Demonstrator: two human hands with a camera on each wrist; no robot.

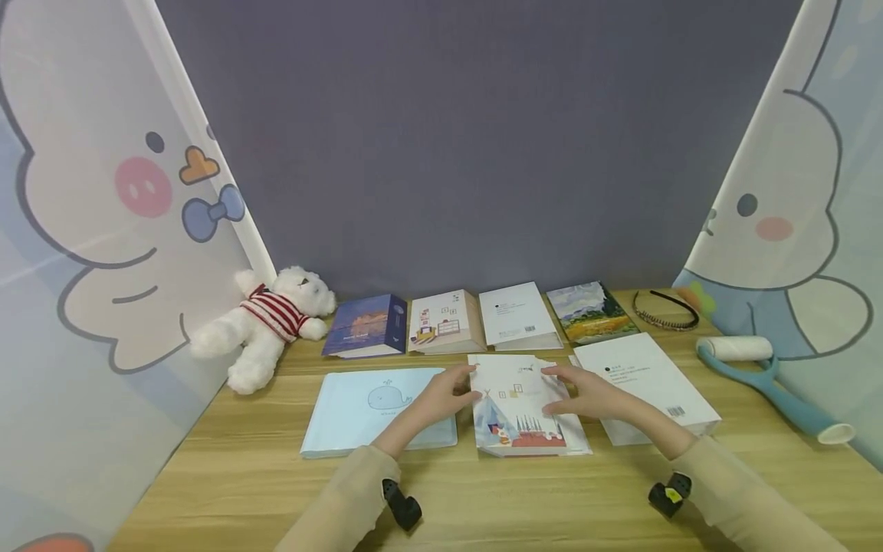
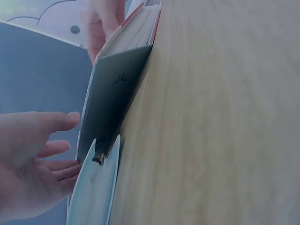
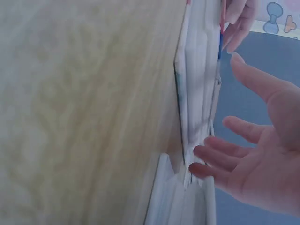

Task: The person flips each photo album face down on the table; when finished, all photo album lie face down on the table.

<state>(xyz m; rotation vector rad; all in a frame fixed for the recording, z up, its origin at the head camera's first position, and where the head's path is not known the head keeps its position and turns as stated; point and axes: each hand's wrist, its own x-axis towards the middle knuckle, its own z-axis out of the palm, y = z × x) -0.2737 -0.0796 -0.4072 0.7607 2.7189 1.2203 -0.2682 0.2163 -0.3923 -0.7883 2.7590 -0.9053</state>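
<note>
A book with a tent picture on its cover (image 1: 524,414) lies flat on the wooden table (image 1: 483,498), in the middle of the front row. My left hand (image 1: 441,395) lies at its left edge with straight fingers touching the cover. My right hand (image 1: 586,391) rests its straight fingers on the book's upper right part. In the left wrist view the left hand (image 2: 33,159) is spread beside the book (image 2: 112,93). In the right wrist view the right hand (image 3: 253,159) touches the book's edge (image 3: 197,93) with its fingertips. Neither hand grips anything.
A light blue whale book (image 1: 379,410) lies left of the tent book, a white book (image 1: 645,383) right of it. Behind is a row of several books (image 1: 444,322). A teddy bear (image 1: 265,322) sits far left; a headband (image 1: 665,310) and lint roller (image 1: 759,376) lie right. Printed curtains hang on both sides.
</note>
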